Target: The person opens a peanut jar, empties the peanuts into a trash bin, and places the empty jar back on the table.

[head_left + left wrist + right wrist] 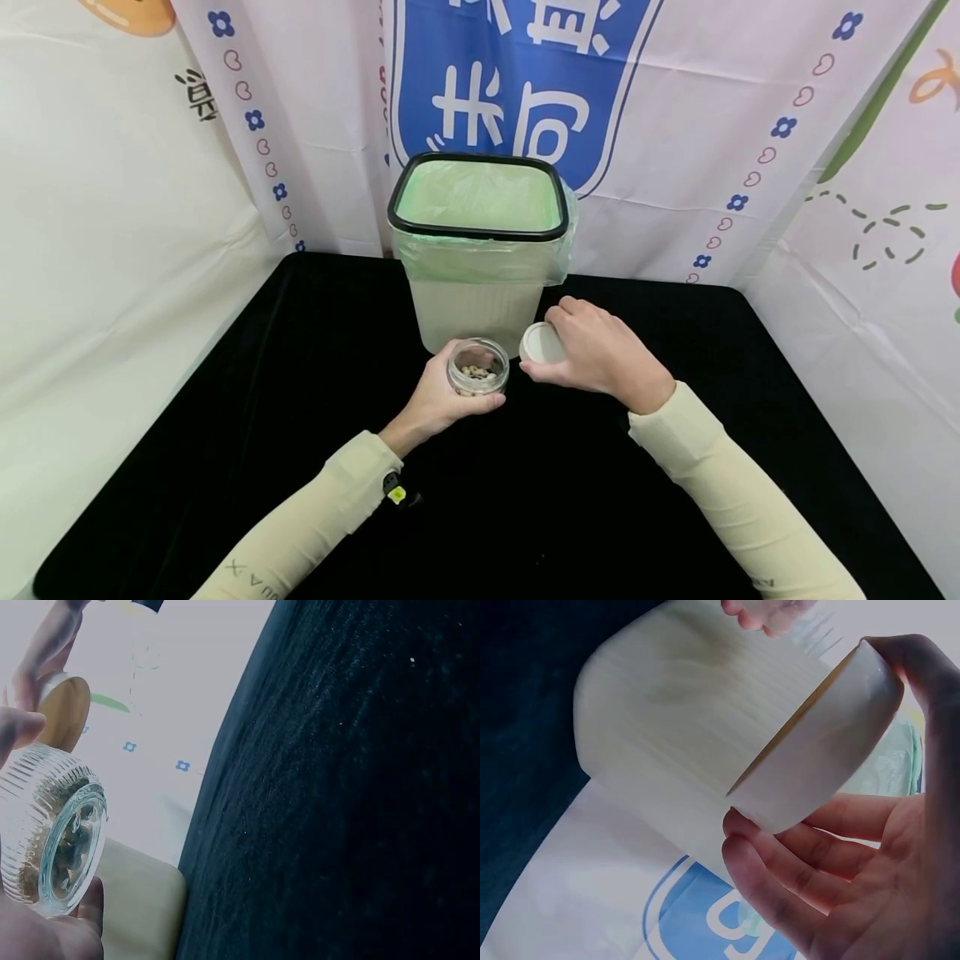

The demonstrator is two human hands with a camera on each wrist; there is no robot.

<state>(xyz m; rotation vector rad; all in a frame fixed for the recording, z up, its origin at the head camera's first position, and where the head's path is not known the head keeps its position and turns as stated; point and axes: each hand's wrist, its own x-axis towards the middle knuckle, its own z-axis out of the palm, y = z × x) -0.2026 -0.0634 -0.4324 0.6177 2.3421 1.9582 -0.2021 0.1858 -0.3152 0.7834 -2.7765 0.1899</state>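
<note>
- Work position: the glass jar is at the near side of the bin, above the black cloth, with its mouth facing up and uncovered.
- Left grip: the left hand is clamped round the jar, thumb on the near side.
- Right grip: the right hand is clamped on the edge of the lid, which is just right of the jar and apart from it.
- Handling, as a judgement: keep the jar mouth level so that the small pale pieces do not spill. Hold the glass firmly without squeezing; ridged walls should aid purchase. Keep the lid clear of the rim until both are aligned.
- Head view only: the mouth of the bin, with its black rim and green liner, shows whole.
- Left wrist view only: the jar's base and ridged wall show, with the lid's tan face.
- Right wrist view only: the lid's smooth outer wall shows edge-on, between thumb and fingertips.
</note>
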